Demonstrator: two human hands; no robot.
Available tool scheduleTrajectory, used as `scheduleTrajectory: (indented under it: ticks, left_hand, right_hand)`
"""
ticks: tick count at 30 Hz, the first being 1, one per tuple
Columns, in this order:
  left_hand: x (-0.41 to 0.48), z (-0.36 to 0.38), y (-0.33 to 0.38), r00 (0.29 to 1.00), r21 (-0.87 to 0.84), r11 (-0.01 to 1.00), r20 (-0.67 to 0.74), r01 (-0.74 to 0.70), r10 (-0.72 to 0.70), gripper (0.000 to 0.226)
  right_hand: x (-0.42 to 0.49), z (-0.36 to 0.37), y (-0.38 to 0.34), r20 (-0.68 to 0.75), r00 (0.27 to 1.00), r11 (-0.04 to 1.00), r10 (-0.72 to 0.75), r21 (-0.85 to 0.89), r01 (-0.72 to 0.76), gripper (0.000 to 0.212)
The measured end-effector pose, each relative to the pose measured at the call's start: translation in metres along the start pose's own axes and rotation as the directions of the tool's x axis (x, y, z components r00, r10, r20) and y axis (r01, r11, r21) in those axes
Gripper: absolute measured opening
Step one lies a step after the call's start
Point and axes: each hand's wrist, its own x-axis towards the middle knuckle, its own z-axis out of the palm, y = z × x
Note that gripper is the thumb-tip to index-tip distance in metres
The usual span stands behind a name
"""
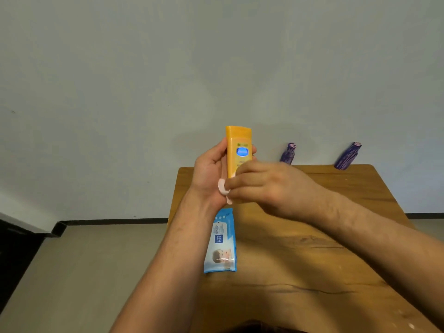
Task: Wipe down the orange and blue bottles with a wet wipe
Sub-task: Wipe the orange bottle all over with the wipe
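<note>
My left hand (209, 174) grips an orange bottle (237, 150) with a blue oval label, holding it upright above the far left part of the wooden table (300, 248). My right hand (269, 186) covers the bottle's lower part and pinches a small white wet wipe (223, 187) against it. The bottle's base is hidden behind my right hand. No blue bottle shows in view.
A blue pack of wet wipes (222, 241) lies on the table's left side, below my hands. Two purple wrapped objects (288, 153) (348, 156) stand at the table's far edge against the pale wall. Floor lies to the left of the table.
</note>
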Motion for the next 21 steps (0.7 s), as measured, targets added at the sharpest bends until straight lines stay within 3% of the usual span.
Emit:
scheduleTrajectory:
  ticks: [5,9,11,13,15,19,21]
  left_hand:
    - [0.001,0.011,-0.010,1.000,-0.147,0.989,0.019,-0.010,0.013,0.043]
    - [0.006,0.000,0.000,0.997,0.031,0.999,-0.079,-0.015,0.018,0.062]
    - [0.005,0.003,-0.007,0.996,-0.011,1.000,-0.083,0.027,-0.027,0.061]
    - [0.007,0.009,-0.012,0.998,-0.127,0.991,-0.027,0.048,-0.052,0.057]
    - [0.008,0.009,-0.010,1.000,-0.127,0.992,-0.015,0.016,-0.018,0.058]
    - [0.009,-0.001,-0.002,0.997,0.077,0.996,-0.062,-0.040,0.045,0.065]
    - [0.010,0.000,-0.005,0.996,0.050,0.998,-0.085,-0.036,0.040,0.065]
  right_hand:
    - [0.012,-0.011,0.020,-0.263,0.936,0.969,0.232,-0.016,-0.245,0.021]
    - [-0.004,0.005,-0.022,-0.057,0.997,0.997,0.045,0.062,-0.041,0.029]
    - [-0.008,0.000,-0.009,-0.060,0.995,0.994,0.081,0.072,-0.077,0.027]
    - [-0.009,-0.005,0.013,-0.177,0.959,0.975,0.223,0.053,-0.217,0.026]
    - [-0.009,-0.006,0.014,-0.228,0.930,0.957,0.287,0.031,-0.288,0.027]
    - [-0.015,0.006,-0.025,-0.041,0.996,0.997,0.078,0.031,-0.076,0.026]
    - [-0.019,0.004,-0.012,-0.054,0.992,0.993,0.112,0.045,-0.110,0.030]
